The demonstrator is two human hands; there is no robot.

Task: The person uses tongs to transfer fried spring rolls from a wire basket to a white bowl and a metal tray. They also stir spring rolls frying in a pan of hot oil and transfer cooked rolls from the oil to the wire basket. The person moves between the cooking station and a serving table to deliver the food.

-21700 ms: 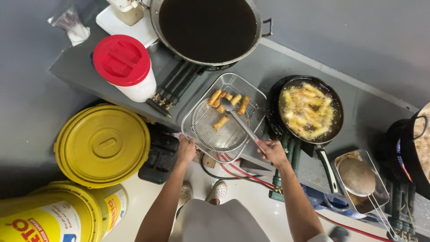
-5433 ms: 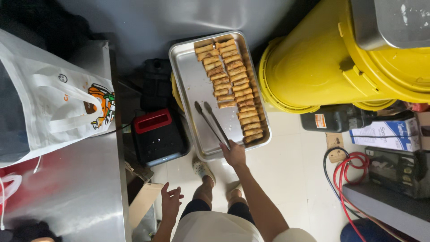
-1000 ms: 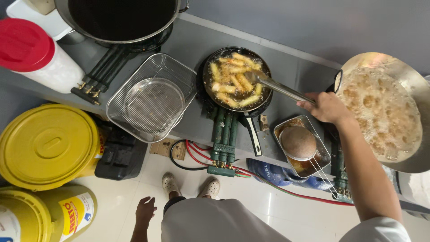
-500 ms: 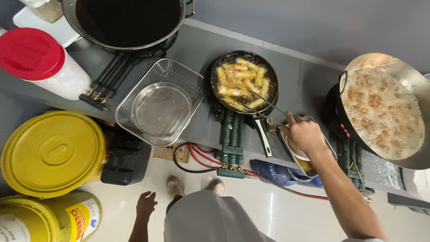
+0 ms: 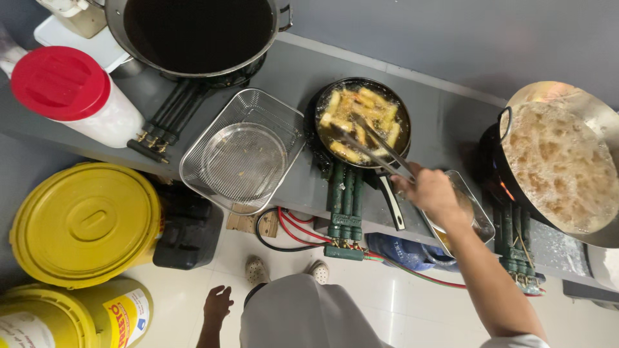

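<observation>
R hand (image 5: 431, 193) clenched round the handles of metal tongs (image 5: 377, 147), arm stretched fwd over the counter (image 5: 451, 122). L hand (image 5: 218, 304) hangs low by the hip, fingers loosely spread, holding nothing, well apart from the stove.

Tong tips sit down among the fried rolls (image 5: 361, 119) in the small black frying pan (image 5: 361, 122); can't tell whether a roll is actually pinched btwn them. Pan is just ahead and to the L of the R hand; its handle runs back toward the body, passing just beside the wrist.

Risks (judgement):
- hot oil splash if a roll slips from the tips and drops back in.
- wrist or forearm nudging the pan handle, tipping the pan.
- large wok (image 5: 561, 161) of bubbling oil close on the R side of the forearm; a sideways swing could meet its rim.

Nearby: empty wire basket (image 5: 242, 151) L of pan, steel tray (image 5: 480, 216) partly under the R hand, big dark wok (image 5: 196, 32) far L, yellow bucket lid (image 5: 84, 222) on floor level.
</observation>
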